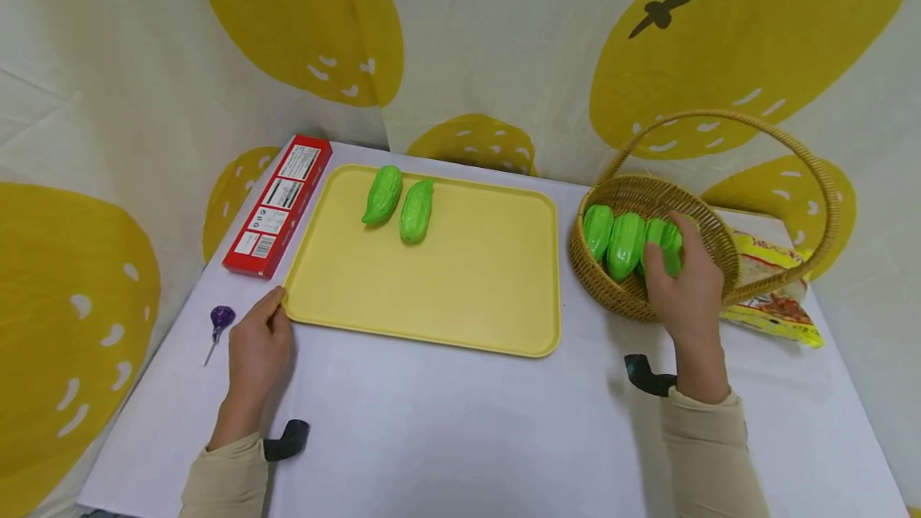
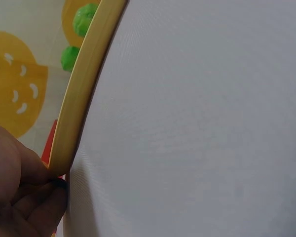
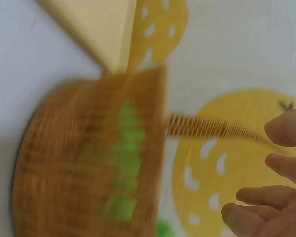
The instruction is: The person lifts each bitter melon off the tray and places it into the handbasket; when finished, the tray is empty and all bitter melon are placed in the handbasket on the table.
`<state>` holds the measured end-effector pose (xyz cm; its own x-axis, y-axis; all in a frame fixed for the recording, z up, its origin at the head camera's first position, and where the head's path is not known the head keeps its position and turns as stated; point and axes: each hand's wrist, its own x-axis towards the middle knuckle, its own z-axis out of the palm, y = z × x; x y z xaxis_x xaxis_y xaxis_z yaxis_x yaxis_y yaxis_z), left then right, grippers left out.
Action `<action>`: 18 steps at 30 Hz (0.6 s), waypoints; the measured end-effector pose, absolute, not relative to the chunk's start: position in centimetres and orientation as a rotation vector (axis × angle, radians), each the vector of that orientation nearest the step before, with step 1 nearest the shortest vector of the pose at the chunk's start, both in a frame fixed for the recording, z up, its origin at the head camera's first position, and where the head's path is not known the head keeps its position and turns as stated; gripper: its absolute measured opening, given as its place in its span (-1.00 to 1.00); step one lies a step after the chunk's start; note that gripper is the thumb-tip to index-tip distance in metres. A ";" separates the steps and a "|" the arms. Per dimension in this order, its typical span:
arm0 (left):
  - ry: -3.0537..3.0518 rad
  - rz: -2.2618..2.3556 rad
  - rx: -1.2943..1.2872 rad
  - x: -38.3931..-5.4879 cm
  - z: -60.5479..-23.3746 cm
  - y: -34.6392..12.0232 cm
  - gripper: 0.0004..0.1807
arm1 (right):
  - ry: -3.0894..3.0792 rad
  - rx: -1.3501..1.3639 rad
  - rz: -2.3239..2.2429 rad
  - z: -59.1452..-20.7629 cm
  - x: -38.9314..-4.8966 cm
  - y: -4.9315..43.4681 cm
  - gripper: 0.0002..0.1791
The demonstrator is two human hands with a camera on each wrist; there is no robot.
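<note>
A yellow tray lies on the table with two green, ridged bitter melons near its far left side. My left hand pinches the tray's near left corner; the left wrist view shows thumb and fingers at the tray rim. At the right, a woven basket with a tall handle holds several more bitter melons. My right hand is over the basket, overlapping the rightmost melons in the head view. Its fingers appear spread and loosely bent in the right wrist view, with nothing between them.
Left of the tray lies a long red box, and nearer me a purple lollipop. A yellow and clear food packet sits right of the basket, partly behind its handle. A patterned curtain stands behind the table.
</note>
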<state>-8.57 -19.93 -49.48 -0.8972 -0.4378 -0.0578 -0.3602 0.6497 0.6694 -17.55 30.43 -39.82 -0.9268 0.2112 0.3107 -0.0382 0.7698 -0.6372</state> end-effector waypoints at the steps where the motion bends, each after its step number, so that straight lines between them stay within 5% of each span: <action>1: -2.751 -1.081 0.669 -8.5 -49.5 -20.0 -0.50 | -2.587 -0.099 0.974 -39.6 -17.7 29.8 -0.41; 18: -2.750 -1.110 0.663 -8.6 -49.4 -19.8 -0.50 | -2.582 0.296 1.462 -40.6 -20.4 20.3 -0.36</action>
<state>-8.58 -19.82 -49.42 -0.8997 -0.4314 -0.0665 -0.3566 0.6388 0.6818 -20.39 20.31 -40.63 -0.9676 -0.0931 0.2345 -0.2490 0.5029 -0.8277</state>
